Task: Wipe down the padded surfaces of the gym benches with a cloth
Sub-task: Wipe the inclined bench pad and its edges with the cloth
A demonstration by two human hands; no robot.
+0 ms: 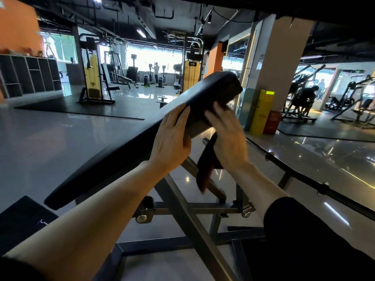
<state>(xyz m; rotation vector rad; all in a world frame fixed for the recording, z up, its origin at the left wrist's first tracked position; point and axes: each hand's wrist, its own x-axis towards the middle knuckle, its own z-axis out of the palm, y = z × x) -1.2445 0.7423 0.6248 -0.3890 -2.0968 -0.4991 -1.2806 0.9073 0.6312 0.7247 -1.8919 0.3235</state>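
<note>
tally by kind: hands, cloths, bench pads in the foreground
hands: 2 (left hand, right hand)
cloths: 1 (cloth, under the right hand)
bench pads: 1 (pad, inclined)
total: 4

Beyond the fingertips [183, 110] the long black padded bench back [142, 136] runs clear; beneath them, grey steel frame struts [190, 216] and the hanging dark cloth [205, 169] block passage.
</note>
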